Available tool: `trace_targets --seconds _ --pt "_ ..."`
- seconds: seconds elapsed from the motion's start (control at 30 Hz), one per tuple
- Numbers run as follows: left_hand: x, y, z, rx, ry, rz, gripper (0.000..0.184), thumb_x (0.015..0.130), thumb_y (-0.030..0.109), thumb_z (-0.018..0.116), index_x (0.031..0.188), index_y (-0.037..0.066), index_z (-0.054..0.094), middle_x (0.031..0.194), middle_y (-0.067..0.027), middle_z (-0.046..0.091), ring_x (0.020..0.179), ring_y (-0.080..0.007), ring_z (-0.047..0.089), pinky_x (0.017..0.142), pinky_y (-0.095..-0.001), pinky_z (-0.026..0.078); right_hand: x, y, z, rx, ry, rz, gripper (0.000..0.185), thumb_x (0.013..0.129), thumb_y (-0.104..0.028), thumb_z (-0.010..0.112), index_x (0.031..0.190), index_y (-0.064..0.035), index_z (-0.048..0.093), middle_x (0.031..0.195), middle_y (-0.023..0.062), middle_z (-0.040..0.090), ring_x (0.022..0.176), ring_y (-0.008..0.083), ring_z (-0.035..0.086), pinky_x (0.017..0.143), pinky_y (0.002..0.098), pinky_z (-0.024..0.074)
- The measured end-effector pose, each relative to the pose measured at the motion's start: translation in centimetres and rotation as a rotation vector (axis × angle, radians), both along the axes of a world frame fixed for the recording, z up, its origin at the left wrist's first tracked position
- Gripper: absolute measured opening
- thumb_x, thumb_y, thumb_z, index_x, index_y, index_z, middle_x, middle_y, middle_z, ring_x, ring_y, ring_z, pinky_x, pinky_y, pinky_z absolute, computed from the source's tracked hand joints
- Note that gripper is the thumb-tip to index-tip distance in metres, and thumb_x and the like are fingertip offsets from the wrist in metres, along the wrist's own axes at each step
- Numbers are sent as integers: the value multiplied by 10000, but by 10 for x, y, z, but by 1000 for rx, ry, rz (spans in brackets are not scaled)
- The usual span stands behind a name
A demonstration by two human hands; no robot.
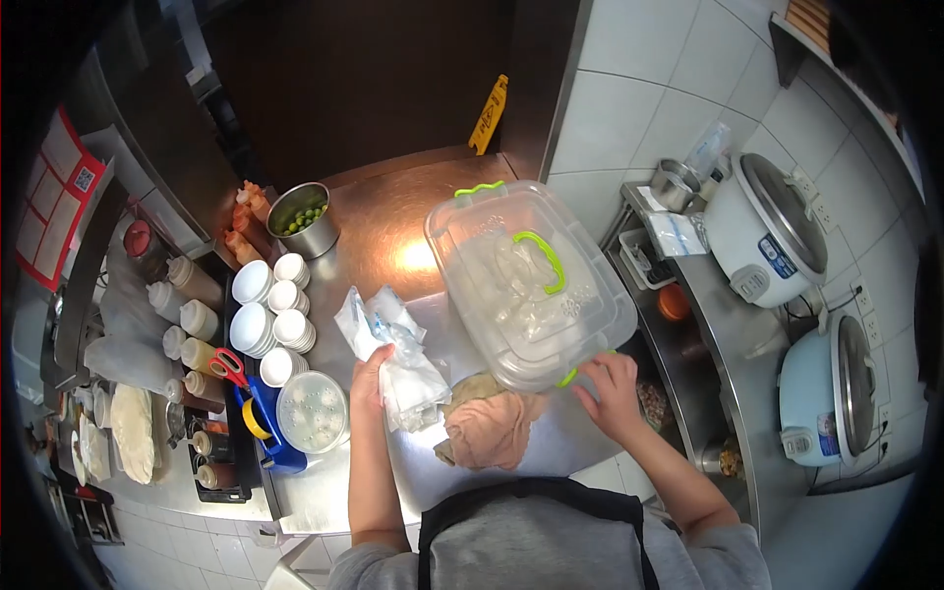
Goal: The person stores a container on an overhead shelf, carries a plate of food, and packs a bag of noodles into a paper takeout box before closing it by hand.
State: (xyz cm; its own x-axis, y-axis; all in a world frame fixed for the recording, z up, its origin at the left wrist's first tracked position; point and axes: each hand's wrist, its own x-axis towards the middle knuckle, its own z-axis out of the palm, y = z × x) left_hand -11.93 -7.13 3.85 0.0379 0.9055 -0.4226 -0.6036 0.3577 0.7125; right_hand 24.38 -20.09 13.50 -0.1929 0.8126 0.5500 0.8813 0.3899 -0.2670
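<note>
At our far left, we have a row of pale plastic squeeze bottles (197, 320), then red-handled scissors (229, 366) and a blue tape dispenser (285, 454) crowding the white stacked cups (254, 320). Those stacks look tippy to us: one stray elbow could topple them. Just nearer stands a round translucent lidded tub (313, 411).

Here comes our left hand (368, 382), thumb and fingers clamped on a loose bundle of crumpled white plastic bags (411, 383), held up over the steel counter (374, 270). The danger is a slip: the film is thin and layered, so a slack pinch could shed a sheet.

Centre now, and a peach-and-tan crumpled cloth (489, 430) lies near the front edge of a big clear plastic box (536, 339), which sits on the counter with its lid on. If the box shifts, that cloth could snag beneath it.

Over on the right, our right hand (615, 393) is at the box's near corner, fingers bent and slightly apart beside a lime-green latch (567, 378); we can't tell whether they grip it. Uneven force there could skew the box or crack the latch.
</note>
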Motion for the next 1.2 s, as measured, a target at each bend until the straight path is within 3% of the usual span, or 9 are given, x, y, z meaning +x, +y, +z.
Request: trace_targets --seconds 0.17,0.27,0.5,0.8,1.0,1.2 --pt "7 3 10 16 -47 -41 475 725 79 709 1134 -54 509 971 -162 638 812 -276 659 725 -408 567 -2 19 -11 127 -48 -15 327 614 -18 715 905 -92 586 884 61 525 888 275 479 805 406 369" --pt "7 5 6 10 -57 -50 472 718 77 716 1124 -58 518 970 -160 640 812 -273 659 723 -404 566 0 18 -24 158 56 -4 289 611 9 701 857 -86 584 825 63 511 849 274 481 776 399 370" --pt "1 0 -2 -27 -98 -48 447 712 89 727 1097 -50 546 943 -148 649 799 -263 660 722 -395 563 -17 6 -9 106 109 129 209 584 -6 732 723 -74 591 674 63 453 647 258 483 605 363 369" --pt "9 -1 -14 -98 -40 -14 382 712 134 744 1031 1 583 879 -107 654 744 -230 652 690 -370 552 -17 10 -7 67 91 146 237 570 -7 740 684 -85 548 658 52 439 614 250 473 576 369 351" --pt "9 -3 -1 -128 -92 -31 368 720 141 736 1027 8 582 876 -106 652 751 -238 652 656 -374 555 -18 6 -5 62 72 118 236 560 -24 746 737 -76 597 659 51 440 620 250 474 581 368 357" --pt "9 2 -10 -124 -14 -80 381 746 174 702 1066 12 575 895 -108 653 784 -249 653 703 -381 552 -17 7 -13 127 94 119 199 577 -52 724 728 -86 600 668 51 461 637 237 493 596 357 374"
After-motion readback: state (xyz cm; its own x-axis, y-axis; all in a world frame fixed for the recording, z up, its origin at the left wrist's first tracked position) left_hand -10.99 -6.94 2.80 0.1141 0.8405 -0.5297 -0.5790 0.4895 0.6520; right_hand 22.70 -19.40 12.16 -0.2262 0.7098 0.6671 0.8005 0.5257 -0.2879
